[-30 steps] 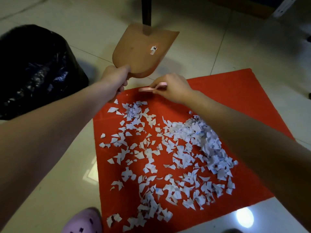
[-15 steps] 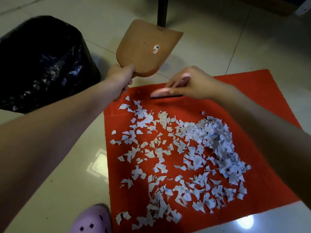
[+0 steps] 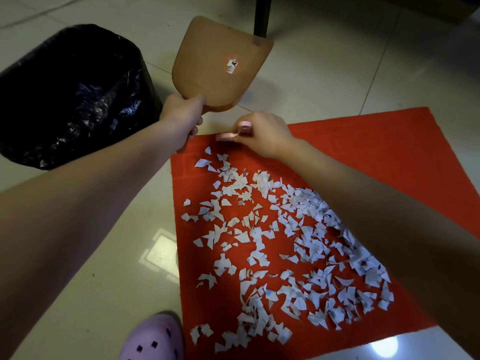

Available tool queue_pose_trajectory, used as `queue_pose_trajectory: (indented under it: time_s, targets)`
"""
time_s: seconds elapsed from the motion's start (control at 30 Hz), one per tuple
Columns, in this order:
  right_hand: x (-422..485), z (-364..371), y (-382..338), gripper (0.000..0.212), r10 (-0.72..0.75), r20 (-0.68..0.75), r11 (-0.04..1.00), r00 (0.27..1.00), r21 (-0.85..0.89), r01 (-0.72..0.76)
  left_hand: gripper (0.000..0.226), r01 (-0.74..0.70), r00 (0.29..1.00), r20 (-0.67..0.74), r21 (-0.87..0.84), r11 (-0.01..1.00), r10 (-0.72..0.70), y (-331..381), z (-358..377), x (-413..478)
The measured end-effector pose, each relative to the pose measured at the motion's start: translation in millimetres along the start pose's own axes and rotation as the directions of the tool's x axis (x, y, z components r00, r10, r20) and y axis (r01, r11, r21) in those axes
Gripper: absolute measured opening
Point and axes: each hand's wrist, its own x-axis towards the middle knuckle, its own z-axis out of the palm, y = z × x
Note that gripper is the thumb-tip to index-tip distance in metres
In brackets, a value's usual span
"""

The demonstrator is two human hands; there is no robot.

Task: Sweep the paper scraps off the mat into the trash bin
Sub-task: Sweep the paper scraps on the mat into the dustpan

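Observation:
A red mat [image 3: 363, 141] lies on the tiled floor, strewn with many white paper scraps [image 3: 285, 242]. My left hand [image 3: 183, 114] grips the handle of a brown dustpan [image 3: 220, 66], which is lifted and tilted up beyond the mat's far left corner; a small sticker shows on its underside. My right hand [image 3: 262, 133] holds a small pink brush [image 3: 228, 135] at the mat's far edge, just beyond the nearest scraps. A trash bin lined with a black bag [image 3: 70, 92] stands at the left, close to the dustpan.
A dark table or chair leg [image 3: 262, 14] rises behind the dustpan. A lilac clog on a foot [image 3: 153, 339] sits at the mat's near left corner. Pale glossy tiles surround the mat, with light glare at the bottom right.
My right hand with the brush has drawn back left to the mat's far edge. The dustpan stays raised in my left hand. The view has shifted slightly.

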Motion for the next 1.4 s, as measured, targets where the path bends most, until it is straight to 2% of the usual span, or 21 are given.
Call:
queue_pose_trajectory:
  time_s: [0.1, 0.2, 0.27, 0.33, 0.43, 0.5, 0.63, 0.7, 0.77, 0.9, 1.0, 1.07, 1.23, 1.3, 1.4]
  targets:
    - [0, -1, -8, 0.022, -0.082, 0.167, 0.997, 0.982, 0.026, 0.079, 0.015, 0.002, 1.000, 0.014, 0.006, 1.000, -0.003, 1, 0, -2]
    - [-11, -18, -2, 0.017, -0.142, 0.350, 0.989, 0.926, 0.086, 0.119, 0.018, -0.003, 0.999, 0.032, 0.005, 1.000, 0.003, 2, 3, -3]
    - [-20, -33, 5, 0.013, -0.148, 0.420, 0.988, 0.896, 0.095, 0.118, 0.018, -0.008, 0.999, 0.042, 0.009, 1.000, 0.007, 2, 5, -4]
    - [-24, -44, 10, 0.013, -0.155, 0.390, 0.985, 0.908, 0.130, 0.113, 0.018, -0.010, 0.999, 0.048, 0.016, 1.000, 0.009, 3, 7, -5]
    - [-17, -41, 10, 0.014, -0.153, 0.198, 0.973, 0.968, 0.201, 0.113, 0.017, -0.013, 0.999, 0.041, 0.026, 1.000, 0.012, 3, 8, -6]
    - [-8, -25, 5, 0.014, -0.110, 0.087, 0.979, 0.990, 0.181, 0.093, 0.016, -0.018, 0.999, 0.034, 0.029, 0.999, 0.017, 3, 7, -5]
    - [7, 6, -10, 0.015, -0.042, -0.001, 0.987, 0.999, 0.158, 0.042, 0.016, -0.014, 1.000, 0.008, 0.015, 1.000, 0.014, 3, 1, -3]
    - [12, 15, -17, 0.016, -0.046, 0.009, 0.980, 0.999, 0.192, 0.044, 0.016, -0.012, 1.000, 0.002, 0.010, 1.000, 0.012, 3, -2, -2]
    - [12, 18, -21, 0.016, -0.092, 0.118, 0.975, 0.989, 0.210, 0.066, 0.017, -0.009, 1.000, 0.002, 0.010, 1.000, 0.009, 1, -3, -2]
    - [-5, -6, -17, 0.013, -0.231, 0.400, 0.969, 0.887, 0.175, 0.173, 0.019, -0.014, 1.000, 0.014, 0.025, 1.000, 0.014, 1, 2, -5]
    - [-24, -34, -2, 0.012, -0.202, 0.502, 0.977, 0.841, 0.169, 0.133, 0.018, -0.028, 0.999, 0.041, 0.027, 0.999, 0.027, 3, 7, -6]
    - [-30, -46, 8, 0.012, -0.203, 0.460, 0.972, 0.865, 0.202, 0.120, 0.016, -0.035, 0.998, 0.051, 0.027, 0.999, 0.034, 5, 10, -7]
    - [-14, -30, 8, 0.016, -0.142, 0.160, 0.976, 0.977, 0.190, 0.111, 0.019, -0.037, 0.999, 0.035, 0.030, 0.999, 0.036, 5, 16, -7]
    - [-7, -15, 4, 0.018, -0.108, 0.143, 0.982, 0.984, 0.168, 0.083, 0.017, -0.038, 0.999, 0.038, 0.035, 0.999, 0.037, 4, 16, -6]
    - [-7, -6, -2, 0.023, -0.125, 0.247, 0.987, 0.961, 0.125, 0.096, 0.014, -0.039, 0.999, 0.037, 0.037, 0.999, 0.037, 3, 15, -6]
